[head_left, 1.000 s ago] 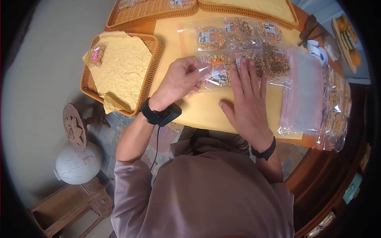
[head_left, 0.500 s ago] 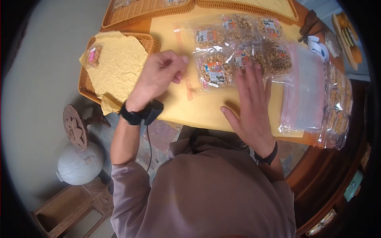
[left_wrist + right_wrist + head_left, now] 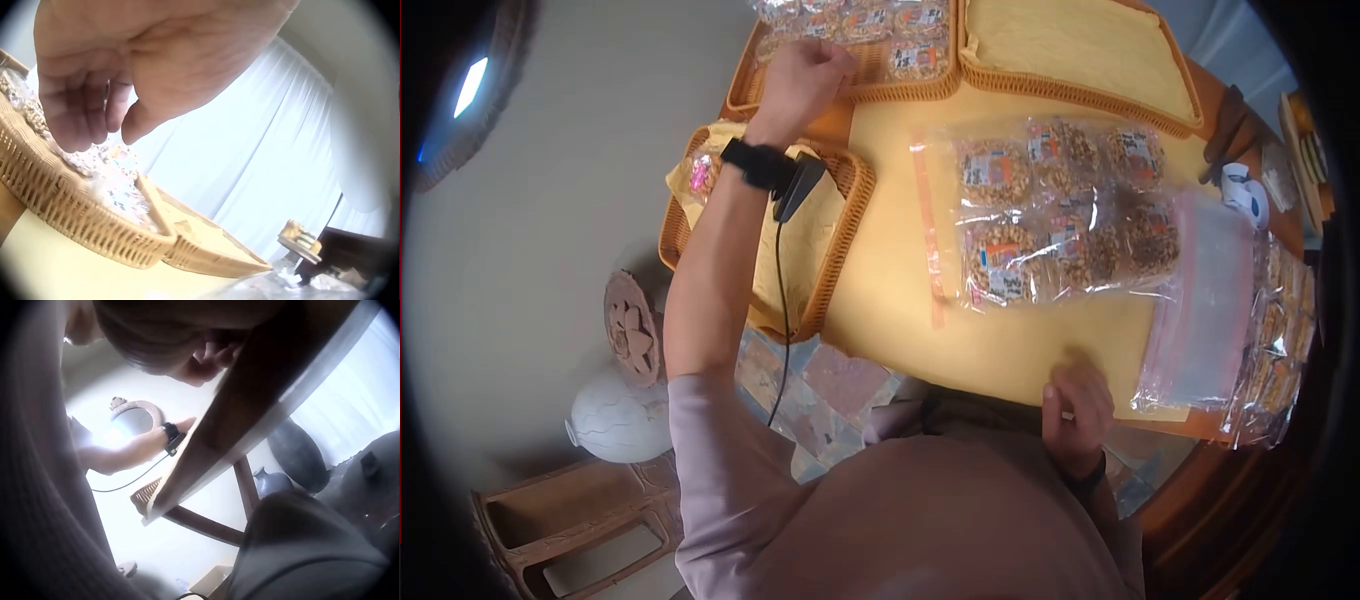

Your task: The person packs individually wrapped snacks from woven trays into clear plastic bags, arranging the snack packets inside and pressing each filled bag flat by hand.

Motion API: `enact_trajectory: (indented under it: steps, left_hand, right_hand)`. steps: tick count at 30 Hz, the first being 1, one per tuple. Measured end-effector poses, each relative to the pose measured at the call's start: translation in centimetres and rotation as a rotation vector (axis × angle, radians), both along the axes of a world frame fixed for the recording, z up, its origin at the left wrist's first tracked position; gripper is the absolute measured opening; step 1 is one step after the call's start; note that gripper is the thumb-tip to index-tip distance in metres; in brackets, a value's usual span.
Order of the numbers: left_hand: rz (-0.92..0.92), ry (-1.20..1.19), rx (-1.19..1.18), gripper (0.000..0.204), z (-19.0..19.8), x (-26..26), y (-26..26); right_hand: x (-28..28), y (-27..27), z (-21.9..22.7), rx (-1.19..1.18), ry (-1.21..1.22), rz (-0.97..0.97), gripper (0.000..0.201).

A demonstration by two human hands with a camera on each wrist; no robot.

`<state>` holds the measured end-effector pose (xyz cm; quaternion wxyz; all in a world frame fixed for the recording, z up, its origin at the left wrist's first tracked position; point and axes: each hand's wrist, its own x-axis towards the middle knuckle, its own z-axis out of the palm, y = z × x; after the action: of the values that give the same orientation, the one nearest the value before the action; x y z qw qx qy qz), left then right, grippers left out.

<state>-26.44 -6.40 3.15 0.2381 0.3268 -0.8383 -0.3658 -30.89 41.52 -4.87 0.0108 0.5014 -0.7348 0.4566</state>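
Note:
In the head view my left hand [image 3: 800, 85] reaches over the back left wicker basket [image 3: 910, 93], which holds several clear-wrapped nut snack packets [image 3: 865, 22]. The left wrist view shows that hand [image 3: 156, 69] with fingers bent loosely downward and a gap before the thumb, above the packets and the woven rim. Nothing shows between the fingers. My right hand [image 3: 1080, 410] hangs loosely curled at the table's near edge. Beyond it a clear plastic bag [image 3: 1070, 215] lies flat, filled with two rows of nut packets.
A paper-lined basket [image 3: 855, 210] with one pink-labelled packet [image 3: 702, 178] sits under my left forearm. Another lined basket [image 3: 1080, 85] stands at the back. To the right lie flat empty bags [image 3: 1210, 300], a filled bag [image 3: 1280, 340] and a white tape roll [image 3: 1243, 195].
My left hand has let go of the bag's left end and moved up and left to the back basket. My right hand has lifted off the bag and drawn back to the near edge.

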Motion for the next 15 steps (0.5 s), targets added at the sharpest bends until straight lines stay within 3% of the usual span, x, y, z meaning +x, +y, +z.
enact_trajectory:
  steps: [1, 3, 5, 7, 9, 12, 14, 15]
  left_hand:
    - [-0.006, 0.000, -0.004, 0.029, -0.7, -0.8, -1.6]
    - [-0.030, -0.217, -0.239, 0.032, -1.3, -2.8, -3.4]
    - [-0.016, -0.215, -0.277, 0.039, -2.1, -4.5, -4.1]
    - [-0.053, -0.353, 0.125, 0.042, -2.2, -5.9, -3.6]
    - [-0.108, -0.266, 0.189, 0.045, -2.0, -6.6, -1.9]
    - [0.007, -0.410, 0.265, 0.039, -0.8, -6.9, -0.6]
    - [0.066, -0.175, 0.431, 0.024, -1.0, -6.6, -0.7]
    - [0.070, -0.176, 0.429, 0.024, -0.8, -6.3, -0.8]
  right_hand:
    - [-0.1, -0.2, -0.2, -0.006, 0.068, 0.009, 0.020]
    - [-0.2, -0.6, -0.1, 0.024, 0.095, -0.003, 0.013]
    - [-0.1, -0.4, -0.6, 0.063, 0.137, 0.067, 0.009]
    - [-0.2, -0.7, -0.7, 0.055, 0.182, 0.057, 0.008]
    - [-0.3, -0.9, -0.7, 0.047, 0.224, 0.052, 0.007]
    - [-0.1, -0.9, -0.6, 0.053, 0.232, 0.041, 0.007]
    - [-0.2, -0.8, -0.4, 0.065, 0.235, 0.081, 0.008]
    - [-0.2, -0.8, -0.4, 0.063, 0.234, 0.084, 0.008]
